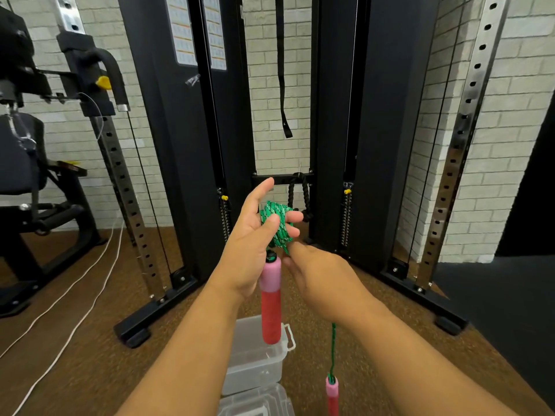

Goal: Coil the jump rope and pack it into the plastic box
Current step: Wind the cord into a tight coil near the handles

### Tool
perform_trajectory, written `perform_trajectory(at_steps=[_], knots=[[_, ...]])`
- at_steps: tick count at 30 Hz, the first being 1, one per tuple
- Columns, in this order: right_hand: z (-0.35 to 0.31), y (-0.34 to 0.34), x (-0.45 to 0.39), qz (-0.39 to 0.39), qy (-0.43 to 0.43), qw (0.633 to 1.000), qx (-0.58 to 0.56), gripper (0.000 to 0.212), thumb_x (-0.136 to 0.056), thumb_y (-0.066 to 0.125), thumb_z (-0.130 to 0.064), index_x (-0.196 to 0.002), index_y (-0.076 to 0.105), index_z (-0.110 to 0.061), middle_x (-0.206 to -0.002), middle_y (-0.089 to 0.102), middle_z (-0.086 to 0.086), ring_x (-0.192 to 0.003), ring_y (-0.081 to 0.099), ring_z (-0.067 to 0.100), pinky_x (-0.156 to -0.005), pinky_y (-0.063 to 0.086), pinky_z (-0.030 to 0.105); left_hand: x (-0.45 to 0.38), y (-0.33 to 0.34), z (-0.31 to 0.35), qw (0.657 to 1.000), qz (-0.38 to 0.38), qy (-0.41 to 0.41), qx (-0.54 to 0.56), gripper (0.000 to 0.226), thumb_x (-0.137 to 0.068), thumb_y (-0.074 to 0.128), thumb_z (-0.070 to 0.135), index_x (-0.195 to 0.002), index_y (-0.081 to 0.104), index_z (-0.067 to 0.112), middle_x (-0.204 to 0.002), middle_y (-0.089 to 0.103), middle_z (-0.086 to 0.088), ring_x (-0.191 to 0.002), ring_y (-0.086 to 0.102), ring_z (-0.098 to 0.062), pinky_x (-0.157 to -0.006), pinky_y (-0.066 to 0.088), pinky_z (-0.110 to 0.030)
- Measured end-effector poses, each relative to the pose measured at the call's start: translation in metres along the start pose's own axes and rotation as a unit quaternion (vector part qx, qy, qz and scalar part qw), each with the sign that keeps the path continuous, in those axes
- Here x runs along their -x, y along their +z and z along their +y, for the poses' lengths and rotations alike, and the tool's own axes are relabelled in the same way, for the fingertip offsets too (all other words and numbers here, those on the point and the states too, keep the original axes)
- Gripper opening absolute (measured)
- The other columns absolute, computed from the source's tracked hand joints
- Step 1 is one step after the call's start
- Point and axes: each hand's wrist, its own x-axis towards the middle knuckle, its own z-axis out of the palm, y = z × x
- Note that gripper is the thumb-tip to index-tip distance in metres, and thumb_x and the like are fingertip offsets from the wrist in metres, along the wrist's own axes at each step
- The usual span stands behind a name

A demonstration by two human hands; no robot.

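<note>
- Our left hand (255, 235) holds the green rope (277, 225), coiled around its fingers, with the thumb pressing on the coil.
- One red handle (271, 301) hangs below that hand.
- Our right hand (318, 274) pinches the rope just under the coil; the second handle (332, 396) dangles from it.
- The clear box (255, 355) sits on the floor beneath, open.

Green-flecked rope (276, 225), red-pink handles (271, 298)

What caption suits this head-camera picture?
Left hand holds the coiled green rope; right hand winds it, above the plastic box.
</note>
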Motion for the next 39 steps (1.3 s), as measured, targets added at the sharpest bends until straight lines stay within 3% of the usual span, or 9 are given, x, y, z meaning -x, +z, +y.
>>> perform_trajectory(at_steps=[7, 11, 13, 15, 18, 22, 27, 32, 39], knots=[[-0.003, -0.021, -0.003, 0.002, -0.091, 0.995, 0.043, 0.022, -0.100, 0.039, -0.035, -0.103, 0.051, -0.017, -0.095, 0.059, -0.001, -0.084, 0.057, 0.022, -0.072, 0.047, 0.041, 0.001, -0.003, -0.008, 0.999, 0.012, -0.028, -0.017, 0.043, -0.094, 0.041, 0.045, -0.135, 0.040, 0.055, -0.123, 0.064, -0.009, -0.106, 0.060, -0.023, -0.084, 0.049, -0.043], [-0.004, -0.037, -0.013, 0.031, -0.090, 0.995, -0.003, 0.015, -0.095, 0.052, -0.034, -0.095, 0.052, -0.019, -0.089, 0.057, -0.005, -0.078, 0.057, 0.017, -0.071, 0.048, 0.039, 0.006, -0.002, -0.015, 0.996, -0.020, -0.048, -0.069, 0.056, -0.084, 0.041, 0.073, -0.138, 0.034, 0.059, -0.155, 0.035, 0.001, -0.143, 0.032, -0.022, -0.117, 0.025, -0.052], [-0.003, -0.044, -0.020, 0.031, -0.065, 0.995, -0.067, 0.011, -0.092, 0.058, -0.030, -0.090, 0.052, -0.021, -0.087, 0.058, -0.006, -0.073, 0.063, 0.013, -0.071, 0.051, 0.039, 0.007, 0.000, -0.017, 0.997, -0.031, -0.054, -0.054, 0.054, -0.091, 0.039, 0.066, -0.142, 0.034, 0.051, -0.149, 0.042, 0.004, -0.133, 0.046, -0.014, -0.112, 0.035, -0.044], [0.000, -0.047, -0.026, 0.036, -0.032, 0.990, -0.133, 0.010, -0.091, 0.061, -0.024, -0.087, 0.052, -0.021, -0.085, 0.059, -0.006, -0.064, 0.065, 0.011, -0.068, 0.054, 0.041, 0.009, 0.003, -0.016, 0.997, -0.040, -0.055, -0.033, 0.050, -0.096, 0.036, 0.055, -0.145, 0.035, 0.042, -0.125, 0.061, 0.000, -0.099, 0.065, -0.014, -0.094, 0.050, -0.037], [0.003, -0.048, -0.030, 0.052, 0.030, 0.962, -0.266, 0.009, -0.091, 0.062, -0.016, -0.087, 0.055, -0.017, -0.082, 0.062, 0.002, -0.053, 0.061, 0.016, -0.055, 0.056, 0.036, 0.012, 0.007, -0.010, 0.998, -0.040, -0.051, 0.001, 0.049, -0.098, 0.034, 0.047, -0.146, 0.036, 0.036, -0.097, 0.065, -0.011, -0.075, 0.059, -0.022, -0.078, 0.052, -0.034], [0.014, -0.037, -0.028, 0.089, 0.070, 0.939, -0.325, 0.012, -0.093, 0.059, -0.022, -0.082, 0.055, -0.022, -0.072, 0.054, -0.009, -0.057, 0.049, -0.002, -0.055, 0.041, 0.010, 0.015, 0.009, 0.003, 0.995, -0.058, -0.056, 0.057, 0.049, -0.097, 0.046, 0.036, -0.145, 0.036, 0.034, -0.090, 0.065, -0.021, -0.072, 0.059, -0.022, -0.073, 0.053, -0.034], [0.024, -0.018, -0.020, 0.093, 0.093, 0.943, -0.306, 0.017, -0.096, 0.049, -0.036, -0.082, 0.054, -0.028, -0.075, 0.056, -0.009, -0.067, 0.048, 0.000, -0.061, 0.039, 0.017, 0.014, 0.005, 0.007, 0.996, -0.080, -0.031, 0.010, 0.077, -0.080, 0.068, 0.010, -0.144, 0.034, 0.035, -0.088, 0.072, -0.015, -0.069, 0.061, -0.016, -0.077, 0.052, -0.030], [0.020, -0.002, -0.008, 0.086, 0.081, 0.941, -0.316, 0.018, -0.101, 0.042, -0.028, -0.102, 0.058, -0.022, -0.088, 0.064, 0.000, -0.080, 0.058, 0.016, -0.071, 0.048, 0.035, 0.010, 0.007, 0.013, 0.998, -0.010, 0.005, 0.057, 0.070, -0.079, 0.067, 0.000, -0.136, 0.045, 0.034, -0.094, 0.072, -0.014, -0.073, 0.064, -0.013, -0.082, 0.053, -0.030], [0.017, 0.019, 0.006, 0.019, 0.007, 0.991, -0.131, 0.032, -0.101, 0.039, -0.027, -0.132, 0.047, -0.026, -0.119, 0.059, -0.003, -0.106, 0.056, 0.016, -0.090, 0.045, 0.036, -0.004, -0.002, 0.023, 0.995, 0.079, 0.050, -0.030, 0.061, -0.092, 0.050, -0.011, -0.140, 0.042, 0.028, -0.113, 0.069, -0.007, -0.097, 0.068, -0.015, -0.090, 0.052, -0.027]])
